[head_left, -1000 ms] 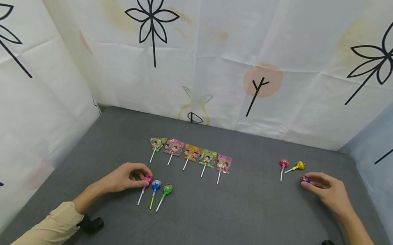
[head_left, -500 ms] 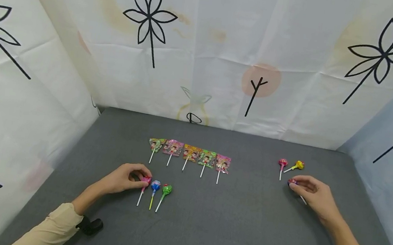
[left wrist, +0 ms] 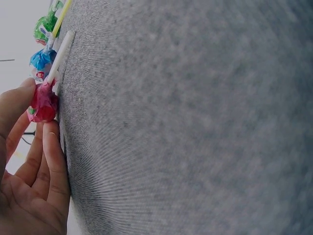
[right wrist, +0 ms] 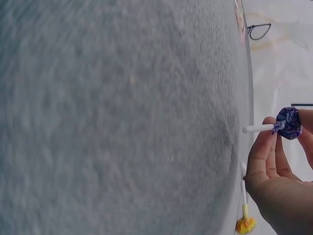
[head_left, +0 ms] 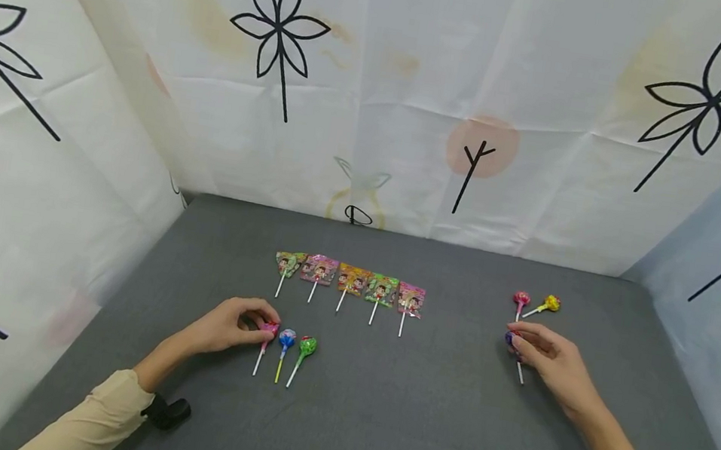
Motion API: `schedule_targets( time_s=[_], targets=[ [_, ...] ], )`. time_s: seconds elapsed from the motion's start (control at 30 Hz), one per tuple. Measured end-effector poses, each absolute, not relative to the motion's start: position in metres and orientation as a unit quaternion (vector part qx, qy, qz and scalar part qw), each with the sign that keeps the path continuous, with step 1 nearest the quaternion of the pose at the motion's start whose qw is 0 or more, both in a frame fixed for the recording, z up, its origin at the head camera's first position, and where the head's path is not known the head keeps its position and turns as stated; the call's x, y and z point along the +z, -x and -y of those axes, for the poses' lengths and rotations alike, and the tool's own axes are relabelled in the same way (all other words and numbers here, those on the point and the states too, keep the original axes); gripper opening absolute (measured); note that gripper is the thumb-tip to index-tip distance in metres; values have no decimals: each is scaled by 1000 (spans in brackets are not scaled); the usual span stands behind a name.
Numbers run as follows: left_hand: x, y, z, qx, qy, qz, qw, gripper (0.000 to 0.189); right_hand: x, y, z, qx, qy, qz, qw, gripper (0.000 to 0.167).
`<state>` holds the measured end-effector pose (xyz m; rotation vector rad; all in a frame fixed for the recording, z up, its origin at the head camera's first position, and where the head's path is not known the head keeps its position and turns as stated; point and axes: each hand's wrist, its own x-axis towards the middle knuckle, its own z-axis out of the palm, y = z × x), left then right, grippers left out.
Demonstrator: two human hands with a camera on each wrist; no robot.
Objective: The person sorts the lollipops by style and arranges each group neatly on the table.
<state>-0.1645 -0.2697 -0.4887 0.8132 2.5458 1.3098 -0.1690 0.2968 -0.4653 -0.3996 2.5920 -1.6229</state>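
My left hand (head_left: 231, 328) pinches the head of a pink lollipop (left wrist: 45, 104) at the left end of a short row on the cloth. Beside it lie a blue lollipop (head_left: 287, 338) with a yellow stick and a green lollipop (head_left: 307, 346). On the right, my right hand (head_left: 554, 361) holds a purple lollipop (right wrist: 289, 123) by its wrapped head, between thumb and fingers, with the white stick pointing toward me. Just beyond that hand are a red-pink lollipop (head_left: 521, 298) and a yellow lollipop (head_left: 551, 303).
Several flat lollipops in printed wrappers, among them an orange one (head_left: 352, 279), form a row farther back on the grey tablecloth (head_left: 404, 413). White patterned curtains (head_left: 411, 49) enclose the back and sides. A black camera strap (head_left: 166, 412) sits at each wrist.
My right hand has moved left and slightly nearer with the purple lollipop, whose stick now shows. The left hand stays on the pink lollipop.
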Motion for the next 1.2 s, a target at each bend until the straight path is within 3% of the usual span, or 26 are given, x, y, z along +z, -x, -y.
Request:
schedule_targets(
  time_s=[0.57, 1.2],
  targets=[
    [-490, 167, 270, 427, -275, -857, 84, 16, -462, 171, -277, -562, 135, -814, 63, 41],
    [-492, 167, 273, 429, -266, -858, 95, 17, -465, 172, -239, -596, 168, -779, 104, 31]
  ],
)
